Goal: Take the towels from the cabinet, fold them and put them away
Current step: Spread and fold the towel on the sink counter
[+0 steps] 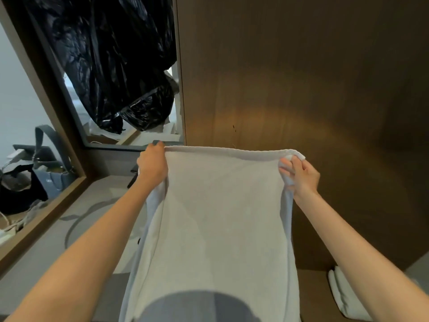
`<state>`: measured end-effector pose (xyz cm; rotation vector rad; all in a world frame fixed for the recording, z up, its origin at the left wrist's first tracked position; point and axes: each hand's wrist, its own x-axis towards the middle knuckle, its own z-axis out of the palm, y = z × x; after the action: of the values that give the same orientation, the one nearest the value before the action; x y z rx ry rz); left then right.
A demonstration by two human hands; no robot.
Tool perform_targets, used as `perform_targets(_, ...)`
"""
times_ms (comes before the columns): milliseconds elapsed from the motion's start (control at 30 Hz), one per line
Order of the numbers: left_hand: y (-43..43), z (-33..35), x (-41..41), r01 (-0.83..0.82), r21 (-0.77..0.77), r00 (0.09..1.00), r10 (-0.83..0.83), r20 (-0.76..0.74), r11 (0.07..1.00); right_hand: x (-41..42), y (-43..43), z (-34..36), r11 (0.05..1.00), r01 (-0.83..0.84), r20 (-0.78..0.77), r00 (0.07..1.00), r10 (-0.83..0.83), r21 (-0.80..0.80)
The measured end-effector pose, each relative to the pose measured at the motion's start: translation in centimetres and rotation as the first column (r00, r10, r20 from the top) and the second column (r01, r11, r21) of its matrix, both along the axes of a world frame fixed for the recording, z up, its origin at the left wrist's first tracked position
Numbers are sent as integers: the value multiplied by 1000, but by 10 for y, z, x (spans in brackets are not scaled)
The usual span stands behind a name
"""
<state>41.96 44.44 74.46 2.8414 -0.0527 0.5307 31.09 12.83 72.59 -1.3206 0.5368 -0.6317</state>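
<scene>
A dark brown wooden panel [301, 77] fills the right side, lit by a warm arc of light. To the left, a framed mirror [76, 108] is hung with black plastic sheeting [104, 54]. Grey patterned carpet [76, 219] covers the floor, and bags [46, 173] are seen at far left.

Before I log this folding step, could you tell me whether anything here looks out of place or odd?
Black plastic bags cover most of the mirror at upper left, unusual for a mirror. The white towel itself hangs straight, its top corners held by the left hand and right hand.
</scene>
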Motion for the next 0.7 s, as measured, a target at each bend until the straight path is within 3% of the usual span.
perform_targets(200, -18, 28, 48, -10, -84, 971, 30, 238, 996, 50, -11, 29, 1000, 12, 138, 990, -14, 12)
perform_targets(400, -37, 65, 87, 89, -215, 913, 7, 407, 973, 90, -23, 61, 998, 57, 257, 964, -62, 26)
perform_targets(567, -40, 46, 93, 113, -277, 893, 24, 449, 954, 93, -22, 47, 996, 84, 227, 971, -74, -34)
perform_targets(700, -23, 1, 95, 186, -206, 910, -89, 406, 961, 84, -26, 18, 992, 100, 145, 985, -89, -71)
